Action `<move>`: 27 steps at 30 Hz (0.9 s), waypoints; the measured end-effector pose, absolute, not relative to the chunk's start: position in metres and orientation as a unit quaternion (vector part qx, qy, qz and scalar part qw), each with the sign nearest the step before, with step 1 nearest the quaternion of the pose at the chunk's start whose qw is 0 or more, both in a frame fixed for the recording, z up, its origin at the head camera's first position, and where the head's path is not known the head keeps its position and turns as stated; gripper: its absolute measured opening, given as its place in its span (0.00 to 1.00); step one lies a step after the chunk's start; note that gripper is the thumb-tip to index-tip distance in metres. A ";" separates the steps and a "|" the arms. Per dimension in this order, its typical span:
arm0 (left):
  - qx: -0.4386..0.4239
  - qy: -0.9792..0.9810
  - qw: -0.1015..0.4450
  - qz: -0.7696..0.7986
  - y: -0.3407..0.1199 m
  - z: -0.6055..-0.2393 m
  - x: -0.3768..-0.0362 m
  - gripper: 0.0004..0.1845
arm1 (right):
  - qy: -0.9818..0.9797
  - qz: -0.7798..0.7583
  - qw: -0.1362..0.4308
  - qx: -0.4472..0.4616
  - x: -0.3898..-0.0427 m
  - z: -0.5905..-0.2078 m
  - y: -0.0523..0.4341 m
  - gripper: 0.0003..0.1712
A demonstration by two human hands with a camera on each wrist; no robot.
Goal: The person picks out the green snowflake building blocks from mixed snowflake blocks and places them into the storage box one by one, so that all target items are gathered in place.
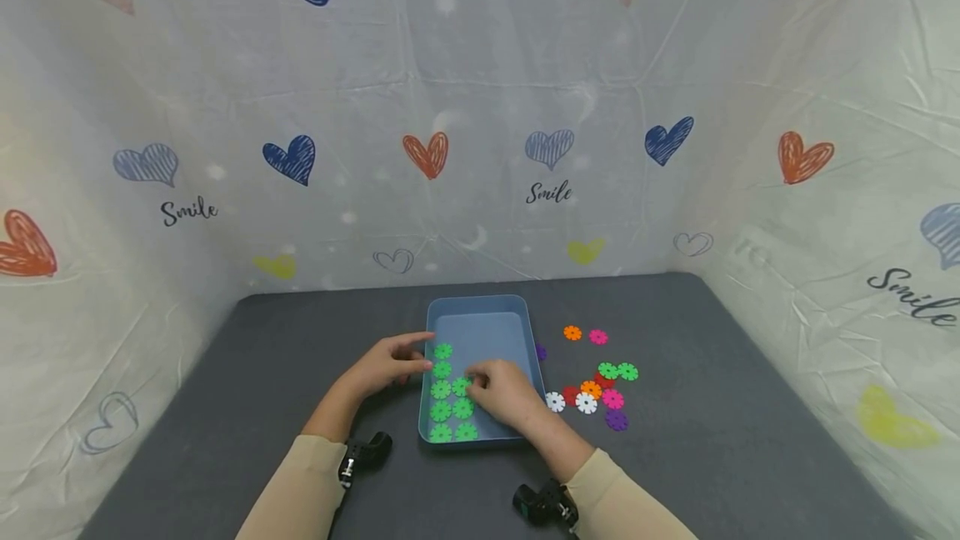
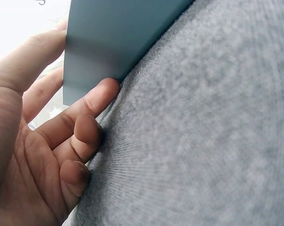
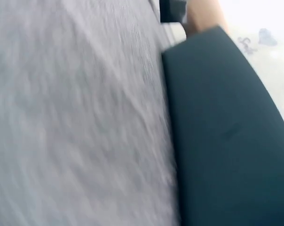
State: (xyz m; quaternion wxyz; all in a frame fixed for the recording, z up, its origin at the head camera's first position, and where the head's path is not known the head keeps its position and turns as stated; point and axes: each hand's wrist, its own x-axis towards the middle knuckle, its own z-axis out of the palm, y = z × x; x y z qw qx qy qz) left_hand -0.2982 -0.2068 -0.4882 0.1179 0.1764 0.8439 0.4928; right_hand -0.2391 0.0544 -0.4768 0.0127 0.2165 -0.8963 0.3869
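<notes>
In the head view, a blue-grey rectangular tray (image 1: 487,307) lies on the table. Green notched flower-shaped discs (image 1: 441,412) stand in two columns along its left side. My left hand (image 1: 386,365) is at the tray's left rim, index finger extended and thumb apart; in the left wrist view, fingers (image 2: 97,99) touch the outer wall of the tray (image 2: 109,42). Over the middle of the tray is my right hand (image 1: 506,390), fingers bent, tips beside a partly covered green disc (image 1: 461,387). Whether they pinch it is hidden. The right wrist view shows only tray wall (image 3: 226,132) and cloth.
Right of the tray lie loose discs: orange (image 1: 572,332), pink (image 1: 597,337), green (image 1: 627,372), white (image 1: 587,403) and purple (image 1: 617,420), with red ones partly overlapped. A dark grey cloth (image 1: 697,440) covers the table. A heart-printed curtain (image 1: 480,215) hangs behind.
</notes>
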 end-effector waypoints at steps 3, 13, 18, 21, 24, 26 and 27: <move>0.174 0.843 0.120 0.494 -0.207 -0.489 -0.298 0.33 | -0.888 0.401 0.002 0.225 -0.239 -0.468 0.061 0.15; 0.167 0.845 0.116 0.494 -0.205 -0.488 -0.298 0.33 | -0.884 0.420 0.020 0.204 -0.245 -0.438 0.104 0.15; 0.172 0.845 0.113 0.494 -0.206 -0.488 -0.298 0.34 | -0.888 0.431 0.011 0.162 -0.253 -0.433 0.135 0.16; 0.172 0.846 0.112 0.492 -0.207 -0.489 -0.299 0.34 | -0.896 0.423 0.010 0.137 -0.257 -0.431 0.156 0.17; 0.171 0.847 0.112 0.491 -0.207 -0.489 -0.299 0.34 | -0.906 0.404 0.009 0.122 -0.261 -0.432 0.178 0.18; 0.172 0.846 0.112 0.492 -0.207 -0.489 -0.298 0.33 | -0.913 0.391 0.007 0.115 -0.264 -0.434 0.193 0.18; 0.172 0.846 0.112 0.493 -0.207 -0.489 -0.298 0.33 | -0.916 0.386 0.006 0.111 -0.265 -0.435 0.200 0.19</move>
